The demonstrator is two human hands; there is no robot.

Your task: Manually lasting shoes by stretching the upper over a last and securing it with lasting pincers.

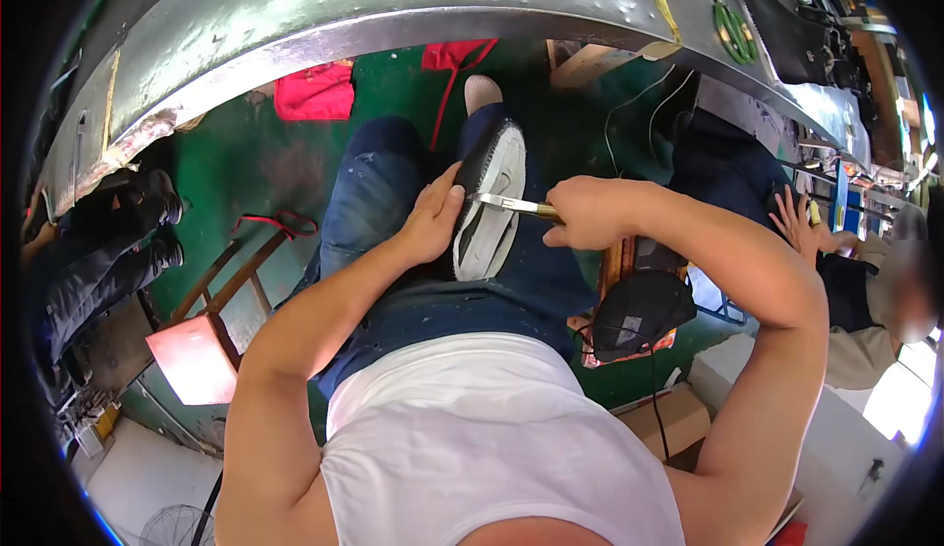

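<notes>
A black shoe upper (479,164) with a white inner sole face (505,167) and a pale notched edge lies sole side up across my lap. My left hand (433,216) grips its left side, the thumb pressed near the edge. From the right, my right hand (590,213) is closed round the handle of a hand tool with a flat silver metal head (506,203). That head lies across the middle of the shoe, its tip at the left edge close to my left thumb. Whether the tip is jaws or bristles, I cannot make out.
A metal-topped bench (393,0) curves ahead, with green-handled scissors (733,32) and a black boot (787,30) at right. A stool (197,354) stands left. Red cloth (315,91) lies on the green floor. At right are a black bag-like item (644,315) and another person's hand (798,223).
</notes>
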